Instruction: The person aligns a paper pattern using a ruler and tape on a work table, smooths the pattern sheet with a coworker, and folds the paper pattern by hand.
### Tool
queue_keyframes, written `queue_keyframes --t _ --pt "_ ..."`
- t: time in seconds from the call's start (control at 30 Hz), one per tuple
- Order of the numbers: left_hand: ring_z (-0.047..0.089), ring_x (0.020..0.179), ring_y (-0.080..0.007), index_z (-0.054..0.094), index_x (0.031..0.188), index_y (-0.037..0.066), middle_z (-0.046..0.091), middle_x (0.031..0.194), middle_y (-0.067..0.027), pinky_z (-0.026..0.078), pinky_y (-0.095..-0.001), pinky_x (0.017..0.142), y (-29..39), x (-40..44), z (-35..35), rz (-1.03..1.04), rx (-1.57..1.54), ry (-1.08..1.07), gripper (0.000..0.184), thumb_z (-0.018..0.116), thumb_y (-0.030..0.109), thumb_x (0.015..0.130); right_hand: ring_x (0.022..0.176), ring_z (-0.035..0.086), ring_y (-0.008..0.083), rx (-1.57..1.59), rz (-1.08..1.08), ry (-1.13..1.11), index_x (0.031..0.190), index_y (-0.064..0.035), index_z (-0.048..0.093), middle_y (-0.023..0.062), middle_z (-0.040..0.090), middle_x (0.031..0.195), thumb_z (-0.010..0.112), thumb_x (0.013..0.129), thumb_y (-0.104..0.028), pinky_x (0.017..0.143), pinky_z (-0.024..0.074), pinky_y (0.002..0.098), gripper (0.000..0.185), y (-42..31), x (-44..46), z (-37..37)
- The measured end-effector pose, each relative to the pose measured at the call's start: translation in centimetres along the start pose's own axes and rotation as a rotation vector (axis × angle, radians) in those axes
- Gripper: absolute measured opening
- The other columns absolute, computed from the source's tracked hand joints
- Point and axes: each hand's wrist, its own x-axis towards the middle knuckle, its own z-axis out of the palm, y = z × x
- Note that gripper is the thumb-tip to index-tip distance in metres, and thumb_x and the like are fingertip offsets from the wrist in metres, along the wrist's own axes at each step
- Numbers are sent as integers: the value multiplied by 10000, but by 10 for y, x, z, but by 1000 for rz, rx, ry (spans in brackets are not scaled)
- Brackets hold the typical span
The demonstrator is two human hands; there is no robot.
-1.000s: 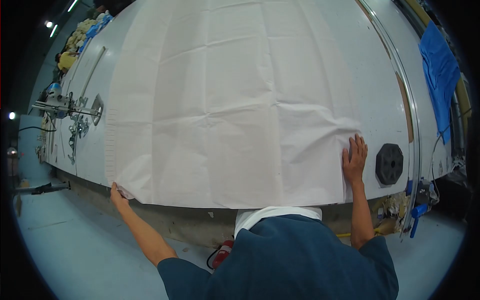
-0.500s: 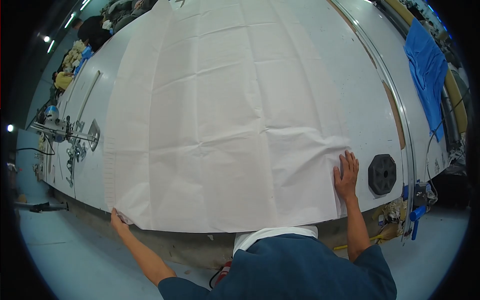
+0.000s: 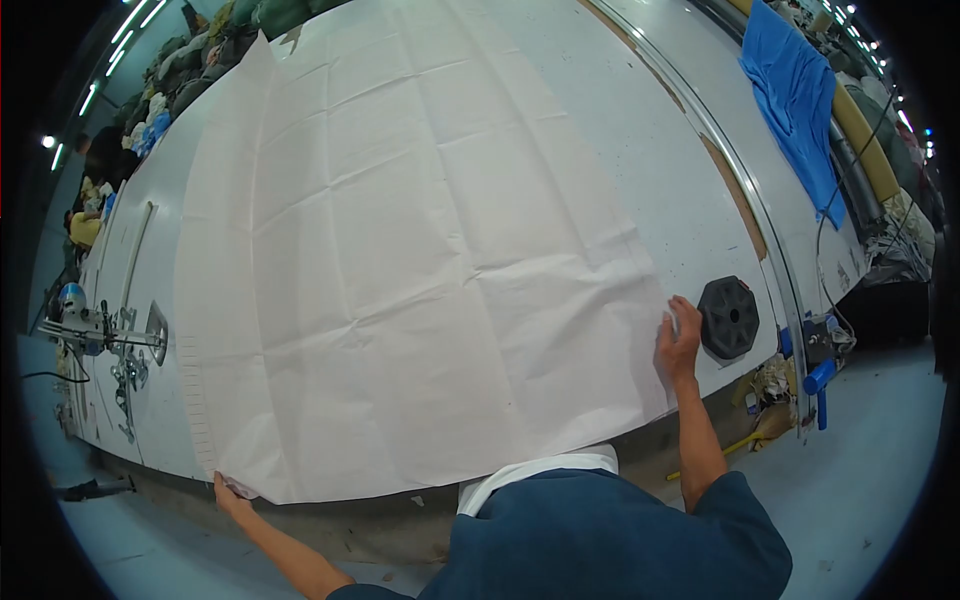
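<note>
A long white paper sheet (image 3: 380, 300) with fold creases lies over the table (image 3: 640, 150), its near edge by my body. At the sheet's near left corner my left hand (image 3: 232, 492) is closed on the paper, and the corner is slightly bent up. My right hand (image 3: 681, 338) is at the sheet's right edge, fingers apart and curved, between the paper and a dark octagonal weight (image 3: 729, 317). Small marks run along the sheet's left edge.
A cutting machine (image 3: 100, 332) and metal clips (image 3: 128, 380) are on the left. A metal rail (image 3: 735, 165) runs along the right, beside blue fabric (image 3: 793, 105). Piled bundles (image 3: 190, 70) and a person in yellow (image 3: 84, 228) are at the far left.
The view has turned and shifted. My right hand has moved off the paper's surface toward the weight, at the sheet's right edge. My left hand keeps hold of the corner.
</note>
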Motion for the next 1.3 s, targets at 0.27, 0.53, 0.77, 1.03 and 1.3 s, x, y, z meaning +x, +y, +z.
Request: queue_keyframes --t 0.27,0.53,0.77,1.03,1.3 --pt "621 1044 -234 647 1238 -39 656 1173 -133 509 -365 890 -5 -57 -1 230 -29 -123 446 682 314 967 1092 571 330 2 70 -40 1103 13 659 155 598 1132 587 970 -91 964 472 403 183 26 -18 -5" --pt "594 1213 -292 542 1372 -45 615 1314 -188 458 -390 1048 22 -184 8 228 -1 -990 582 630 409 1017 1068 552 358 92 129 -31 1036 10 662 171 592 1109 612 914 -66 948 458 451 153 20 -16 -3" --pt "590 1238 -370 482 1446 -5 604 1344 -240 460 -439 1052 -50 -57 83 537 869 -417 642 702 358 964 1118 547 357 121 125 -36 1055 19 659 180 578 1153 617 904 -46 986 468 425 170 25 -19 -2" --pt "712 896 -288 554 1332 -52 725 1025 -215 561 -385 815 -66 -106 125 364 780 -398 669 840 258 812 1043 590 320 274 201 -241 1042 30 652 167 557 1148 622 930 -60 919 491 401 147 36 -10 -14" --pt "694 856 -243 581 1284 -72 720 997 -177 548 -362 773 20 -152 141 385 672 -832 525 767 156 850 1041 565 320 130 68 -14 1022 23 627 151 550 1118 586 912 2 879 480 390 119 36 -25 5"
